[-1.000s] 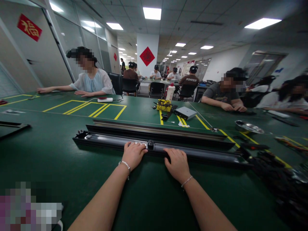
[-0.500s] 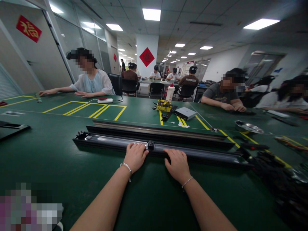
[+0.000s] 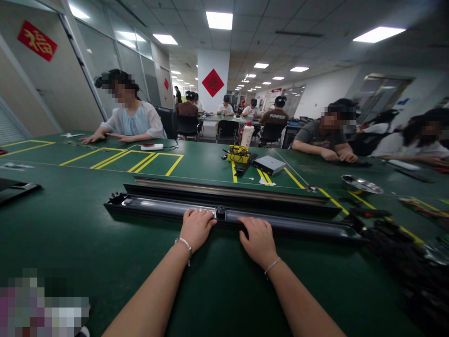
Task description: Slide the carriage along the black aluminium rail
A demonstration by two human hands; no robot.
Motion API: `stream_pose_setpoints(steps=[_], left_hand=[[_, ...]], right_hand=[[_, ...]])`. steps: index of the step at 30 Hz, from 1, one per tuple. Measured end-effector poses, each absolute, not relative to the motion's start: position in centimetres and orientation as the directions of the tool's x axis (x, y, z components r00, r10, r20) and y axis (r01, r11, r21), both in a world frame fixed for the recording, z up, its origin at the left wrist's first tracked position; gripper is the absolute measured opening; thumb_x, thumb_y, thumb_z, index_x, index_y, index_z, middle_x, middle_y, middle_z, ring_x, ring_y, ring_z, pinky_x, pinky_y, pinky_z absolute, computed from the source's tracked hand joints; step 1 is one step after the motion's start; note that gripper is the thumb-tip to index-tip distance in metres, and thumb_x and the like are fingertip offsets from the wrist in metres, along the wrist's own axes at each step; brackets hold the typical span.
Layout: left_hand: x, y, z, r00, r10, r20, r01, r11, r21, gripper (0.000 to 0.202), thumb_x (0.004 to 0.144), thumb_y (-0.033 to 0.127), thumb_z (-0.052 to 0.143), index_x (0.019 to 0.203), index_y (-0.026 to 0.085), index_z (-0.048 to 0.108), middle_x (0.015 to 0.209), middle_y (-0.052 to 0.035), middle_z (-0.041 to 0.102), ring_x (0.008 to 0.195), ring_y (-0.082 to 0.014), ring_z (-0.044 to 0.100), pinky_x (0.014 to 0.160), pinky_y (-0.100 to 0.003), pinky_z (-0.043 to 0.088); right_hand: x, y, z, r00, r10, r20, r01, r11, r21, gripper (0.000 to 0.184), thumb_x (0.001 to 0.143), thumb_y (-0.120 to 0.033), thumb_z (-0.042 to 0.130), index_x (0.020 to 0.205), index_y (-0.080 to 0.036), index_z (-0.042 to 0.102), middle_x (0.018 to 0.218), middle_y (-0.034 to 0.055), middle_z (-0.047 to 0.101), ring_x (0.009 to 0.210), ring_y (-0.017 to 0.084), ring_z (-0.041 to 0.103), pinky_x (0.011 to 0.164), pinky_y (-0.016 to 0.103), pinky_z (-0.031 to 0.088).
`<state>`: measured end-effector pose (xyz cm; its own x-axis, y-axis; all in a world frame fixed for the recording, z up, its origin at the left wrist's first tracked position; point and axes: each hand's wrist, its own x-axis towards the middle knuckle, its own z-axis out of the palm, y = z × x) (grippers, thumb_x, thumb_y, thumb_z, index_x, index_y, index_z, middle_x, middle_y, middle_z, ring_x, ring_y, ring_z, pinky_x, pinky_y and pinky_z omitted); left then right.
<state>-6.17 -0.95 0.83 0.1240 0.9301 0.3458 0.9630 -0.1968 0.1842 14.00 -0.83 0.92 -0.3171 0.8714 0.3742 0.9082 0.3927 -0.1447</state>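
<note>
Crosswise on the green table lies a long black trough-shaped housing (image 3: pixel 287 225) with a glossy, rounded inside. A small black block (image 3: pixel 220 212) sits in it near the middle, and small dark fittings (image 3: pixel 115 197) show at its left end. My left hand (image 3: pixel 198 227) grips the near edge just left of the block, its fingers bent over the rim. To the right of the block, my right hand (image 3: pixel 257 236) curls its fingers over the same edge. Just behind lies a second long black rail (image 3: pixel 231 194), apart from both hands.
A tangle of black parts (image 3: pixel 396 257) lies at the right. Farther back are a metal bowl (image 3: pixel 361 184), a grey box (image 3: pixel 269 164), a yellow holder with wires (image 3: pixel 238 153) and a white bottle (image 3: pixel 247 135). Co-workers sit across the green table (image 3: pixel 105 262).
Both my hands stay in place on the housing. The left co-worker's far hand has moved right along the table, and a white piece now shows beside it. The view has shifted slightly.
</note>
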Motion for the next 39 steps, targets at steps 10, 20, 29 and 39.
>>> stream_pose_setpoints(steps=[10,20,29,39], left_hand=[[-6.21,-0.92,0.84,0.124,0.933,0.337,0.957,-0.202,0.209,0.023,0.084,0.037,0.036,0.080,0.026,0.055,0.083,0.0013,0.062,0.085,-0.0149,0.050,0.084,-0.035,0.024],[-6.24,-0.85,0.69,0.124,0.931,0.343,0.959,-0.201,0.199,0.023,0.084,0.037,0.035,0.083,0.027,0.056,0.084,0.0015,0.062,0.085,-0.0156,0.050,0.083,-0.036,0.024],[-6.17,-0.78,0.67,0.111,0.940,0.323,0.958,-0.188,0.216,0.023,0.084,0.037,0.036,0.085,0.028,0.057,0.085,0.0014,0.062,0.087,-0.0146,0.050,0.087,-0.036,0.024],[-6.17,-0.79,0.62,0.125,0.932,0.340,0.959,-0.201,0.199,0.024,0.085,0.037,0.035,0.086,0.029,0.057,0.085,0.0016,0.061,0.086,-0.0148,0.050,0.088,-0.037,0.023]], right_hand=[[14.02,-0.84,1.08,-0.318,0.875,0.365,0.906,0.393,-0.155,0.032,0.077,-0.025,0.043,0.107,-0.026,0.053,0.101,0.0028,0.059,0.092,0.018,0.048,0.085,0.034,0.025],[13.98,-0.89,1.10,-0.317,0.875,0.366,0.897,0.402,-0.185,0.032,0.077,-0.025,0.043,0.107,-0.025,0.053,0.100,0.0040,0.059,0.092,0.019,0.047,0.085,0.035,0.025],[14.03,-0.80,0.82,-0.322,0.868,0.379,0.903,0.402,-0.153,0.031,0.076,-0.025,0.044,0.106,-0.025,0.054,0.101,0.0036,0.059,0.092,0.018,0.047,0.084,0.034,0.025],[14.00,-0.82,0.88,-0.320,0.871,0.373,0.903,0.400,-0.158,0.032,0.077,-0.025,0.044,0.107,-0.026,0.053,0.100,0.0036,0.059,0.092,0.018,0.047,0.084,0.033,0.024]])
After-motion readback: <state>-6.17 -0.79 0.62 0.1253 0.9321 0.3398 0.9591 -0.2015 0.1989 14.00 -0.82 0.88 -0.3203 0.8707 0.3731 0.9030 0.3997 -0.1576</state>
